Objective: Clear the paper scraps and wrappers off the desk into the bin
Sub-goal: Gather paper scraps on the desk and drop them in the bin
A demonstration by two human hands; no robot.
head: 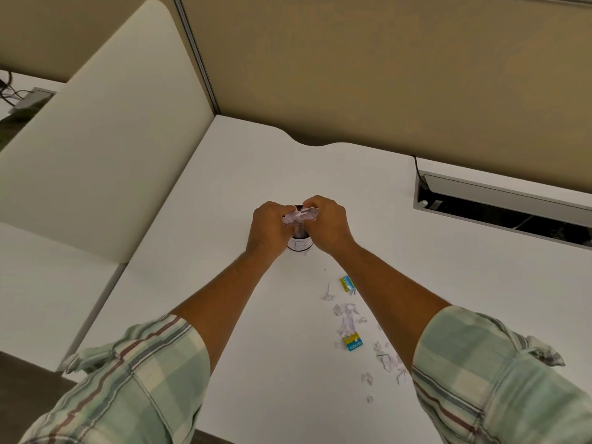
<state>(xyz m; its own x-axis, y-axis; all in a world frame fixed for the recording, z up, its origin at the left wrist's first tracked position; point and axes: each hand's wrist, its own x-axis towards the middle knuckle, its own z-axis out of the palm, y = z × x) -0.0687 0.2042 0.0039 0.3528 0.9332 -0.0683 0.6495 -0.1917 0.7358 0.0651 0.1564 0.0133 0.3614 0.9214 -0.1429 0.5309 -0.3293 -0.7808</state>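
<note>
A small dark bin (300,244) with a white label marked "B" stands mid-desk, mostly hidden behind my hands. My left hand (268,230) and my right hand (326,224) are both closed on a crumpled wad of paper scraps (300,216) held right over the bin's mouth. On the white desk (243,174), nearer to me and to the right, lie several torn paper scraps (346,318) and two blue-and-yellow wrappers (347,282) (353,342). More small scraps (389,360) lie beside my right forearm.
A cream divider panel (105,145) rises along the desk's left side. A tan partition wall (384,68) backs the desk. An open cable tray (499,206) with a black cable is set into the desk at the right.
</note>
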